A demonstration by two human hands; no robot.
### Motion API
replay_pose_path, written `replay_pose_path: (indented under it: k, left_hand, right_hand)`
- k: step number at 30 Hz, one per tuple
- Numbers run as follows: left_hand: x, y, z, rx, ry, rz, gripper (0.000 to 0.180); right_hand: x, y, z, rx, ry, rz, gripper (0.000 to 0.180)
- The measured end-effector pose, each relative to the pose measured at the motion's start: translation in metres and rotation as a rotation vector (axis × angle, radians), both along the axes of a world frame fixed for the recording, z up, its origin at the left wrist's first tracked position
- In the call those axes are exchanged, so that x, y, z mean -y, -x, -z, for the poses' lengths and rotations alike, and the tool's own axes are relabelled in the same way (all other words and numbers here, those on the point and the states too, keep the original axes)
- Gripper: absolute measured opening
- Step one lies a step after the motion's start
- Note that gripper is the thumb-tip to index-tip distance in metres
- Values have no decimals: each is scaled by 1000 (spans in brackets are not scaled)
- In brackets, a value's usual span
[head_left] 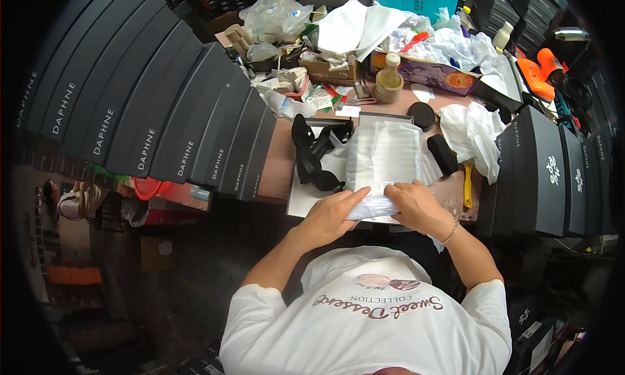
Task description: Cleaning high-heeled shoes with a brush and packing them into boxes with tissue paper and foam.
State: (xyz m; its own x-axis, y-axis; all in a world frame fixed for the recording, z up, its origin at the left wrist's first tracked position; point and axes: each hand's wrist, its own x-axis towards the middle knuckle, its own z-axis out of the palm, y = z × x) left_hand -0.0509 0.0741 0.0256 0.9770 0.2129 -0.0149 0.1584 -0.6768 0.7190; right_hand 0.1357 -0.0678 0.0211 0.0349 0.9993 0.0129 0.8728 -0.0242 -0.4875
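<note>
Both hands grip a white paper-wrapped bundle [374,208] at the table's near edge. My left hand [331,213] is closed on its left end. My right hand [416,206] is closed on the other end, thumb on top. What lies inside the wrapping is hidden. Just beyond the hands is a flat whitish ribbed pack [385,152] in a translucent plastic wrapper. To its left, a black strappy shoe [312,157] rests in an open shoebox part [301,199] with a pale inside. Another dark box edge [384,117] shows behind the pack.
Tall stacks of dark shoeboxes stand at left [150,101] and right [534,170]. A yellow-handled tool [467,186], a black roll-shaped object [443,155], a round black lid [421,116] and crumpled white paper [472,134] lie at right. A bottle of yellowish liquid [389,85] stands behind.
</note>
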Motion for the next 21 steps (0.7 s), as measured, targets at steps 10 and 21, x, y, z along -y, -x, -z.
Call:
replay_pose_path:
  k: [10, 21]
  left_hand:
    - [58, -18, 56, 293, 1036, -161, 72]
    - [12, -5, 41, 40, 549, -259, 55]
  right_hand:
    - [-10, 32, 40, -1030, -513, 165, 39]
    - [14, 9, 10, -755, -246, 12, 82]
